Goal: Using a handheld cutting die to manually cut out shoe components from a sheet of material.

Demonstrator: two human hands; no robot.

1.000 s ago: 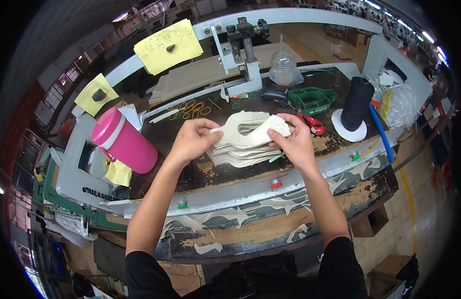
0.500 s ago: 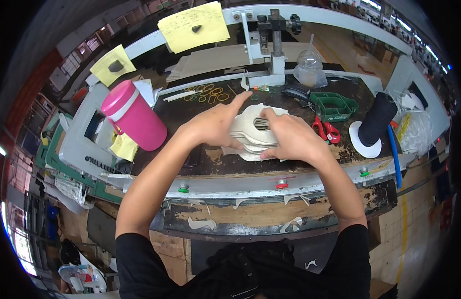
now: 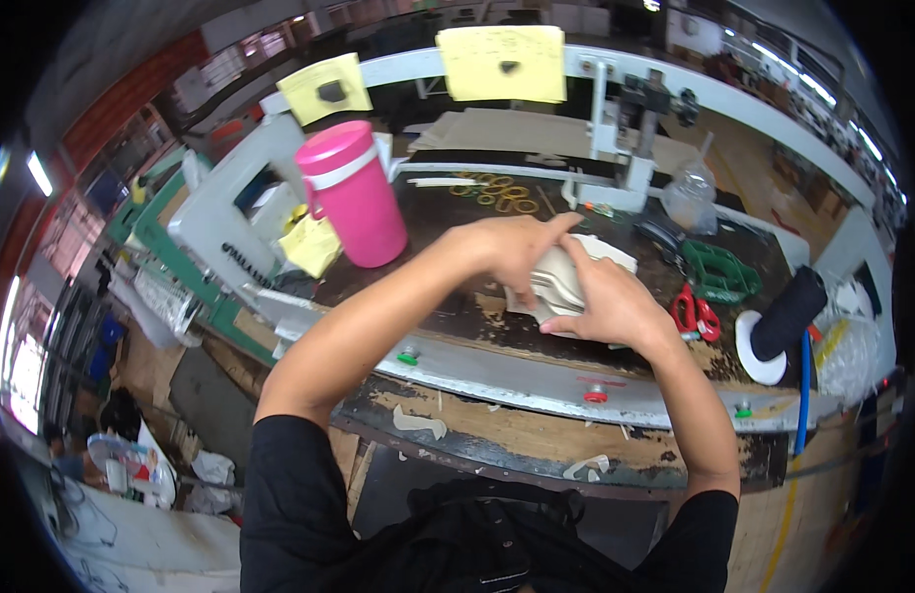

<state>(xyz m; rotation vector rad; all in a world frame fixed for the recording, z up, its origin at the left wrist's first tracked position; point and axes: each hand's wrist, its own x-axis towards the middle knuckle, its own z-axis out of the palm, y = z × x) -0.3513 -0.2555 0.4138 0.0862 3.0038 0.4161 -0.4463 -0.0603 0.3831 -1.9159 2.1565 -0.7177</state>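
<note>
Both hands meet over a stack of pale cut-out sheets (image 3: 561, 277) lying on the dark desk (image 3: 448, 296), a little right of the middle. The left hand (image 3: 512, 252) comes in from the left with its fingers curled down over the near-left edge of the stack, gripping it; the right hand (image 3: 606, 306) is pressed against the stack from the right and front, fingers wrapped on it, the forefinger stretched up toward the left hand — the two hands touch above the sheets. Only the far right corner of the stack and a strip between the hands show; the rest is hidden under them.

Left of the hands stands a pink cup with a lid (image 3: 351, 193), upright, well apart from the stack, with a crumpled yellow paper (image 3: 311, 244) just beside its base. Behind the hands lie a few yellow rubber bands (image 3: 497, 191), near a white metal stand (image 3: 625, 148). To the right sit a green plastic piece (image 3: 719, 272), red-handled scissors (image 3: 693, 311) just beside the right hand, and a black spool of thread (image 3: 789, 314) tilted on a white round base. A clear plastic bag (image 3: 693, 193) sits farther back — two yellow sheets (image 3: 502, 61) hang on the frame above
</note>
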